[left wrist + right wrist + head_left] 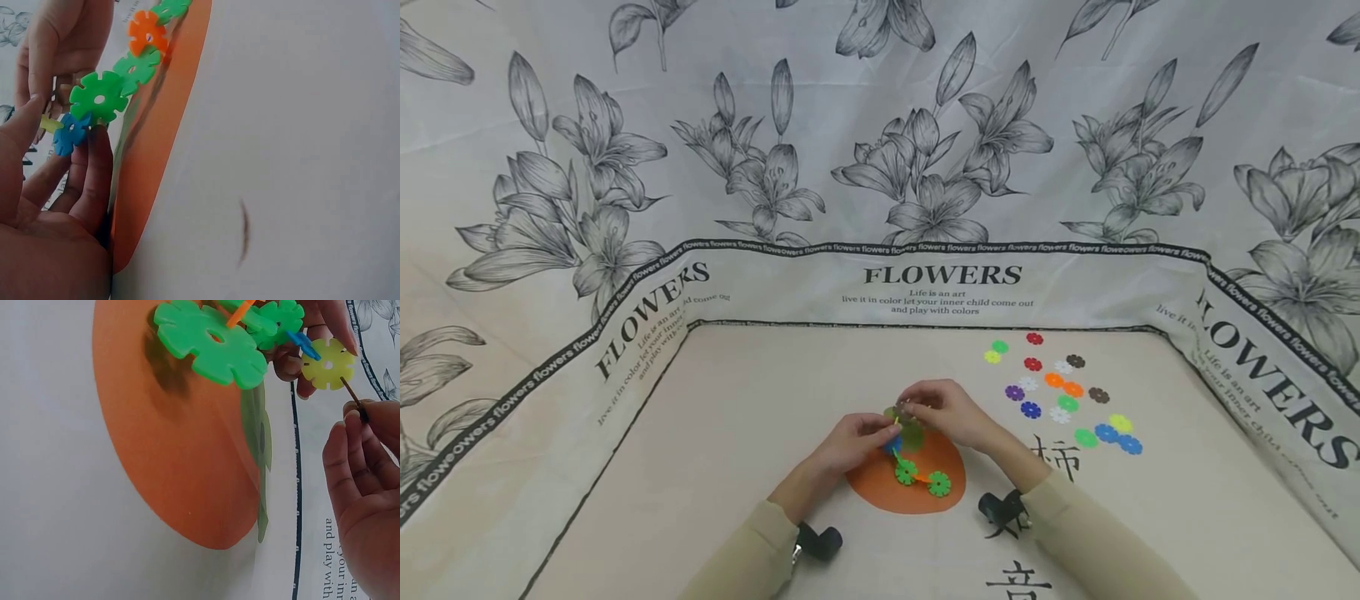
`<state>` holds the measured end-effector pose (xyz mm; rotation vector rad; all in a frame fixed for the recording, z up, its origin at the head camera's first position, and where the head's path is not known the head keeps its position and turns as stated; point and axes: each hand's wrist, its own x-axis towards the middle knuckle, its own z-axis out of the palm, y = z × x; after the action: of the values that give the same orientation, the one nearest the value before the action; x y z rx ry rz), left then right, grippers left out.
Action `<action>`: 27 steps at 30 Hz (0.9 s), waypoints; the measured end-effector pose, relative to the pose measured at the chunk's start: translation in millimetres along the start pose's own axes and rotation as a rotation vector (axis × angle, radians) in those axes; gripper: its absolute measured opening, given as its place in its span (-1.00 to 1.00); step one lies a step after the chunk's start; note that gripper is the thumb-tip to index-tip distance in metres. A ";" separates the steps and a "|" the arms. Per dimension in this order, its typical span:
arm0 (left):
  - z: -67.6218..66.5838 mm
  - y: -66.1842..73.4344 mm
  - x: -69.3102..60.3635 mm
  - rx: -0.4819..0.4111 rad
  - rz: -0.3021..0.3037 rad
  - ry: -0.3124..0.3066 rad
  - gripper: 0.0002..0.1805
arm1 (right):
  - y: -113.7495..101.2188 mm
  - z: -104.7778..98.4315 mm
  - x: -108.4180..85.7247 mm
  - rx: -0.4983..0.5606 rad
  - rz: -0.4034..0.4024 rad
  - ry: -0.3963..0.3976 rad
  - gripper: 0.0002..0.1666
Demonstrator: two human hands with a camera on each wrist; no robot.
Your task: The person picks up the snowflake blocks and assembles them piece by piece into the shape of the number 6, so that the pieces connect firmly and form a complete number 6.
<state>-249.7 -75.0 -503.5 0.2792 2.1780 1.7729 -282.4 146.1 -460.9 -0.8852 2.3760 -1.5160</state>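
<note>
A chain of notched plastic discs slotted together hangs over the tabletop: green discs (84,100), an orange disc (140,30), a blue disc (70,139) and a yellow disc (322,375). My left hand (852,442) pinches the chain near its blue and yellow end. Facing it, my right hand (951,410) pinches a dark brown disc (352,392), seen edge-on in the right wrist view. The brown disc's edge meets the yellow disc's rim; how deep it sits in a slot I cannot tell. In the head view, fingers partly hide the yellow and brown discs.
Loose discs in many colours lie at the back right, among them a purple disc (1014,392) and a red disc (1033,364). Beneath the hands is a printed orange persimmon (880,492) on the tablecloth. Upright floral cloth (940,287) encloses the back and sides.
</note>
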 end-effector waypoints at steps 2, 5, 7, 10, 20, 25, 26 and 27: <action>0.5 -0.9 -0.3 0.005 0.002 0.000 -0.57 | 1.5 0.6 0.6 0.005 -0.007 -0.008 -0.75; 0.8 -1.6 -0.8 0.008 0.015 -0.008 -0.58 | 2.6 0.6 0.3 0.013 -0.018 -0.020 -0.74; 0.8 -1.8 -1.0 0.006 0.027 -0.017 -0.59 | 3.3 0.0 1.0 0.015 -0.020 -0.028 -0.75; 0.9 -1.8 -1.1 -0.003 0.026 -0.026 -0.59 | 3.4 -1.1 2.4 0.016 -0.030 -0.052 -0.74; -0.8 -2.2 1.5 -0.006 0.022 -0.031 -0.60 | 3.6 -0.9 6.6 0.036 0.013 -0.093 -0.73; -1.5 -0.2 1.8 0.034 0.014 -0.026 -0.60 | 5.7 1.7 5.3 0.015 0.029 -0.089 -0.69; -1.2 0.5 1.3 0.037 0.010 -0.021 -0.59 | 6.0 2.0 4.7 0.013 0.029 -0.089 -0.67; -1.0 1.1 1.0 0.034 0.005 -0.013 -0.59 | 6.5 2.2 4.1 0.015 0.026 -0.088 -0.66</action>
<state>-251.0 -75.4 -502.4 0.3040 2.2024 1.7328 -287.2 144.0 -466.9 -0.8947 2.3023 -1.4525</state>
